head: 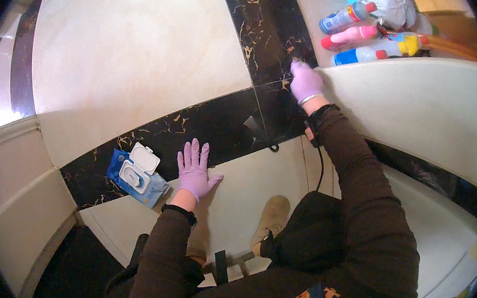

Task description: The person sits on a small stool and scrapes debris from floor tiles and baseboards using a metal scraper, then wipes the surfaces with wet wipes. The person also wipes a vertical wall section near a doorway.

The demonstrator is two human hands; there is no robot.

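My left hand (194,173), in a thin purple glove, has its fingers spread with nothing in them. It is over the edge of a dark marble floor band (224,117), beside a blue pack of wet wipes (155,190). The pack's white flip lid (145,158) is raised. My right hand (308,83), gloved the same way, is reached out to the far end of the band, by the corner of a curved white panel (424,93). Its fingers are curled and blurred; whether something small lies under them cannot be told.
Several plastic cleaner bottles (348,17) lie at the upper right behind the panel, with a white plastic bag (385,6). A large pale tile (139,62) spreads beyond the band. My shoe (275,215) rests nearer, and a black cable (320,167) hangs below my right sleeve.
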